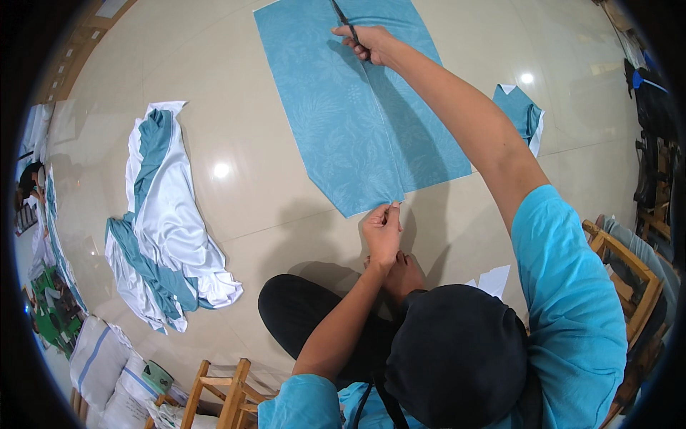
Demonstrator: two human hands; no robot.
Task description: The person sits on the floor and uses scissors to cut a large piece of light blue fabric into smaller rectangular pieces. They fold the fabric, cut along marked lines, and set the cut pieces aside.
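A teal leaf-patterned fabric piece (300, 86) lies flat on the tiled floor, with a straight line running down its middle and one cut-off corner at lower left. My right hand (366, 43) grips black-handled scissors (340, 13) over the far part of the fabric, their blades pointing away from me toward the top edge. My left hand (382, 227) pinches the fabric's near edge where that middle line ends. My bare foot shows just below my left hand, beside my dark-clothed leg.
A crumpled white-and-teal fabric pile (171, 207) lies to the left, a smaller one (520, 114) at right. White scraps (491, 281) are near my right side. Wooden stools (229, 386) and sacks (96, 354) stand at lower left; a wooden frame (636, 272) and dark equipment (647, 100) line the right.
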